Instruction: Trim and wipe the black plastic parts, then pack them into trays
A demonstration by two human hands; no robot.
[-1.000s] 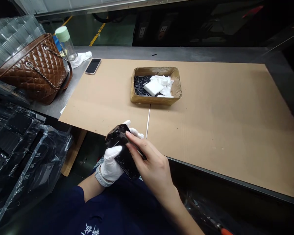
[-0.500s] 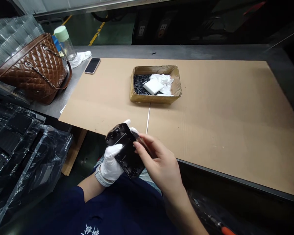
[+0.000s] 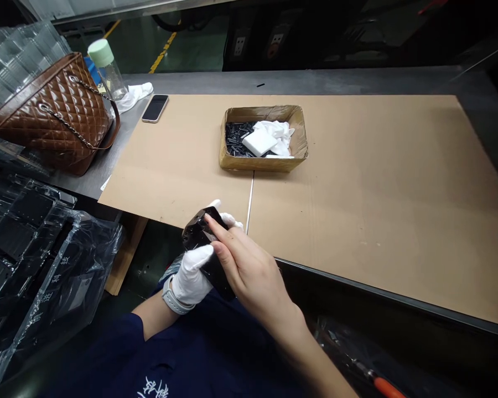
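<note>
My left hand [image 3: 192,279], in a white glove, is closed round a glossy black plastic part [image 3: 196,235] above my lap, its thumb on the near side and gloved fingertips showing behind. My bare right hand [image 3: 251,265] lies across the same part, closed on it. One of its fingers reaches to the upper end, and the thumb presses near the left glove's thumb. Much of the part is hidden under the right hand. Whether anything small sits in the right fingers cannot be made out.
A cardboard box [image 3: 263,164] with small black pieces [image 3: 235,138], a white block [image 3: 259,142] and white cloth stands on the cardboard sheet [image 3: 382,182]. A phone [image 3: 155,108], a brown quilted bag [image 3: 58,116] and a bottle [image 3: 108,66] are at left. Plastic-wrapped black trays [image 3: 25,249] lie lower left.
My right hand has moved up and left over the black plastic part, from its right edge to its upper end, covering more of it. My left hand keeps its hold.
</note>
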